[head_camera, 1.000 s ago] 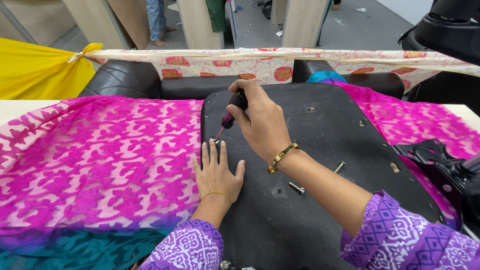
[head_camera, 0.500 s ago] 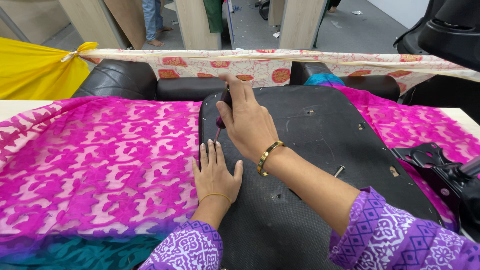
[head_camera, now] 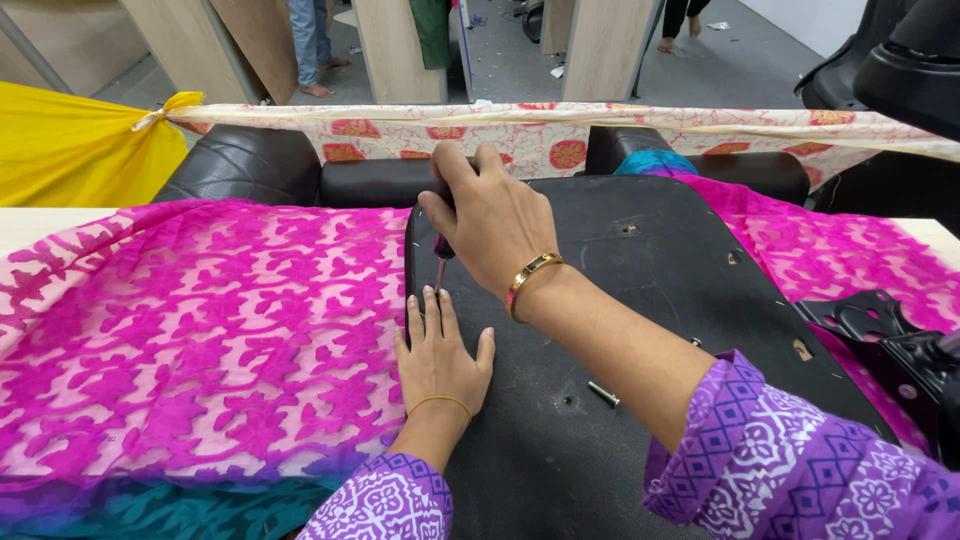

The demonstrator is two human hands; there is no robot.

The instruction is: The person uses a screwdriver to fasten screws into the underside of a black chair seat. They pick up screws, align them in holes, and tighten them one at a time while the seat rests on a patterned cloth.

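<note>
Right hand (head_camera: pixel 497 232) covers most of screwdriver (head_camera: pixel 441 256); only short shaft shows, tip too small to read. What tip meets on black panel (head_camera: pixel 640 330), cannot tell. Left hand (head_camera: pixel 437 358) hides panel edge beneath. Bracket (head_camera: pixel 890 350) cut by right edge. Bystander legs (head_camera: pixel 310 45) cut by top edge. Screw (head_camera: pixel 603 393) head type too small.

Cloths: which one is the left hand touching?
The magenta patterned cloth; the left hand lies at its edge. The yellow cloth and floral cloth lie farther back.
</note>
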